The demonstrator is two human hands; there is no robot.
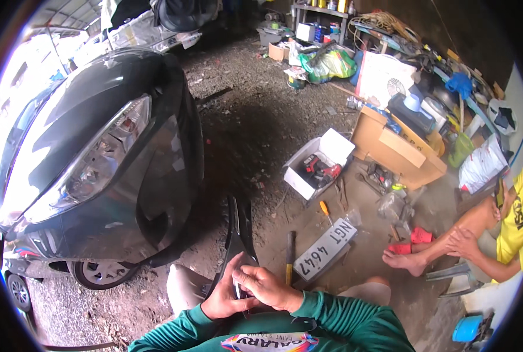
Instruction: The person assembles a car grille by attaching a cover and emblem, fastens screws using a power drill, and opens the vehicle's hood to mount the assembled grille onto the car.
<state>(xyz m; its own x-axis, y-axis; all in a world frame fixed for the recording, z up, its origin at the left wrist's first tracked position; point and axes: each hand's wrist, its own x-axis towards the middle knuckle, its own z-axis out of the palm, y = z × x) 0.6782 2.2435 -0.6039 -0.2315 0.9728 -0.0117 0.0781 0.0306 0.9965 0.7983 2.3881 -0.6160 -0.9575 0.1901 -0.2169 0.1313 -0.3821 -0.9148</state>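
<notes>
Dark car (120, 205): fills the left side, front corner toward the person; its far flank washes out in glare, and the round dark rim of the view crops it.
Heap of clutter (426, 76): spread across the upper right, bags, tools and containers overlapping so that many pieces cannot be told apart.
Seated co-worker (512, 229): at the right edge, in yellow, cut off by the rim; one bent leg and the hands show, with red footwear (421, 235) near the foot.
Cardboard box (385, 146): open, tilted, just before the heap; its inside is mostly hidden.
White box (336, 145): open, a red-and-black power tool (320, 170) inside, partly covered by the wall.
Black curved piece (235, 240): upright between the knees, its lower part hidden behind the hands; whether they touch it cannot be told.
Licence plate (325, 250): flat on the ground, right of the hands.
Right hand (275, 288): fingers bent, thumb against the left fingers; its grip cannot be told.
Left hand (226, 296): fingers curled around a thin thing.
Yellow-and-black handle (290, 252): beside the plate, lower end hidden by the right arm.
Orange-handled screwdriver (325, 207): shaft toward the plate; contact unclear.
Thin thing (237, 288): pale, between the hands, mostly covered; kind unclear.
</notes>
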